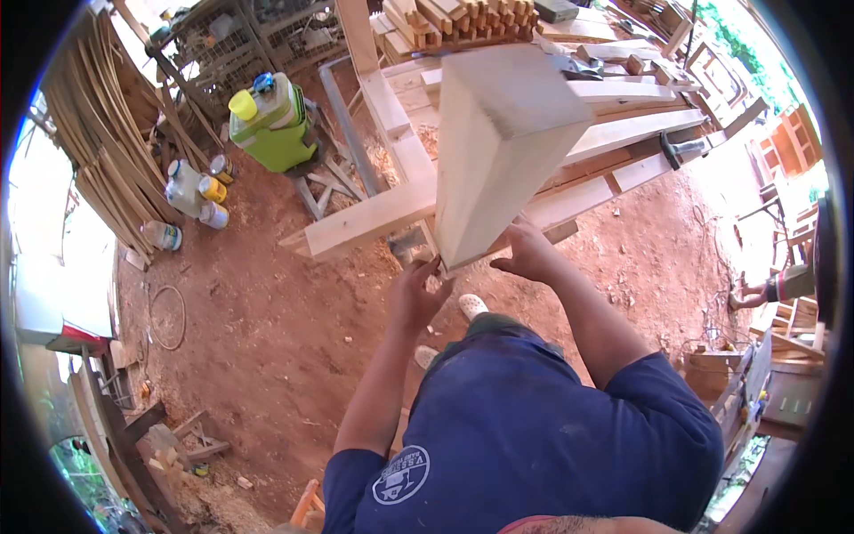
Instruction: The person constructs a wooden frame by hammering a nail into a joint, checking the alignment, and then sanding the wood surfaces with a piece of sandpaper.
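A large, squared pale wooden post (489,178) rises toward me, its broad end close and its lower part narrowing away. At its lower left corner, my left hand (418,294) has its fingers curled against the wood. My right hand (527,254) grips the post's lower right side, thumb showing and some fingertips hidden behind the wood. Beneath and behind the post lies a wooden frame of pale beams (374,218), one of them jutting out to the left.
Stacked cut timber (463,22) lies at the back. A hammer (680,149) rests on the right-hand beams. Left stand a green jug (276,133), several bottles and cans (187,191), and leaning wood strips (98,116). Another person's hand (749,295) shows at far right.
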`<state>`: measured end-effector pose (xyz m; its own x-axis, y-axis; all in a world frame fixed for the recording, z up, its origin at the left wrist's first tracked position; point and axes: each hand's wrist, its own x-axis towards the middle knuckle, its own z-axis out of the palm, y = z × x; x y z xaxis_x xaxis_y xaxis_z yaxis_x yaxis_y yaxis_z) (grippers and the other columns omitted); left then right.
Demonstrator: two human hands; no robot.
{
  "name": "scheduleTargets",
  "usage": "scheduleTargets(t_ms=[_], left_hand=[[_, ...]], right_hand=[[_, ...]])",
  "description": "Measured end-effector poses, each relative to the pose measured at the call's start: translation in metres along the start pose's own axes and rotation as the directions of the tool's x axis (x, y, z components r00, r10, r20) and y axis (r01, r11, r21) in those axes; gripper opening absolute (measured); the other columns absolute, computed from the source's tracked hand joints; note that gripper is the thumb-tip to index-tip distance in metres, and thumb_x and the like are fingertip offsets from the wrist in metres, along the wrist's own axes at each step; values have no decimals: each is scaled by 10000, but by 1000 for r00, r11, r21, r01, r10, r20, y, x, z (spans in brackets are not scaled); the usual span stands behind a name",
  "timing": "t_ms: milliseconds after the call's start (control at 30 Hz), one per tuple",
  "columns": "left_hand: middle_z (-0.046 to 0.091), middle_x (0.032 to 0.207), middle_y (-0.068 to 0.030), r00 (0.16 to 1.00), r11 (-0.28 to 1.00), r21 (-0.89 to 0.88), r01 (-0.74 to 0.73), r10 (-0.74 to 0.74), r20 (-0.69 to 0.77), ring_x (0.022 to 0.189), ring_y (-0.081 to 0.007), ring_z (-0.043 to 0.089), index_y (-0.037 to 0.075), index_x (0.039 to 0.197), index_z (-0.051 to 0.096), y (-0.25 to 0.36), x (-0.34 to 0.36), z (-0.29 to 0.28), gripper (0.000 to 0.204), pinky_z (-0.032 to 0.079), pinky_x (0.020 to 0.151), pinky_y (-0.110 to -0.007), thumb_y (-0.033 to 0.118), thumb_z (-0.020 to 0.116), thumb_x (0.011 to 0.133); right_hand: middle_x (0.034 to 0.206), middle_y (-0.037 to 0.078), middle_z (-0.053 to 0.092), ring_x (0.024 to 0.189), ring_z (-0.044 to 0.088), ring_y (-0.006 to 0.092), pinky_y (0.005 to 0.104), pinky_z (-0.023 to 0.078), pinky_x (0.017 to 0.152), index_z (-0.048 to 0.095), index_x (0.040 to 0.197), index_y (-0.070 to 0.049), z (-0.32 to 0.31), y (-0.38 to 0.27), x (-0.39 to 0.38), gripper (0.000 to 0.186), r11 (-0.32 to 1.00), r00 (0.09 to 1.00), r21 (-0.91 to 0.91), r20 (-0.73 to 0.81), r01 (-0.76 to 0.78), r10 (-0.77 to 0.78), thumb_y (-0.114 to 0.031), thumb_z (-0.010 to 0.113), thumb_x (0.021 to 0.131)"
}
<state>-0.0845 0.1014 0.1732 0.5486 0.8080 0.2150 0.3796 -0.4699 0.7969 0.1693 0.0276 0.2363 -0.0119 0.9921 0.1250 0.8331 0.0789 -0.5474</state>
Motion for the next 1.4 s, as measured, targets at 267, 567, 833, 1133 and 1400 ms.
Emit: scheduleTargets(t_ms=[267,567,833,1133,1400], left_hand=[[699,975,-16,819,413,-868,277,-574,-11,816,-148,654,71,1218,710,-63,40,-19,316,543,663,-304,222,727,940],[685,1065,-82,768,282,-924,259,-640,20,920,-171,669,107,1264,644,-82,95,-22,300,551,691,-293,272,610,1016],[689,1017,-71,816,363,-863,352,-571,92,877,-148,640,78,1234,640,-85,151,-45,277,521,691,-281,190,625,981],[694,963,-58,740,444,-647,620,-606,292,829,-123,608,45,1200,635,-214,-27,-6,264,488,691,-268,99,643,942],[728,971,-61,631,760,-27,649,-519,577,709,-95,559,38,1184,632,-79,-125,100,233,430,614,-243,128,685,976]], right_hand=[[1346,134,553,1222,580,287,389,526,1020,556,1434,-89,-32,17,6,738,895,989,436,143,-96,36,-28,772,730],[1237,132,596,1139,622,280,375,566,951,600,1357,-24,-18,51,-6,580,788,1000,616,11,-13,8,-12,734,793],[1079,139,644,985,673,272,373,579,835,649,1240,7,-9,56,-12,414,794,995,606,-94,44,16,-17,682,828],[851,144,726,768,704,254,383,563,721,727,1095,-29,16,48,-172,252,666,720,573,-179,-477,670,-133,721,866],[912,187,741,844,722,368,461,572,784,746,1056,-57,46,52,-277,259,630,662,299,9,-717,750,-257,673,907]])
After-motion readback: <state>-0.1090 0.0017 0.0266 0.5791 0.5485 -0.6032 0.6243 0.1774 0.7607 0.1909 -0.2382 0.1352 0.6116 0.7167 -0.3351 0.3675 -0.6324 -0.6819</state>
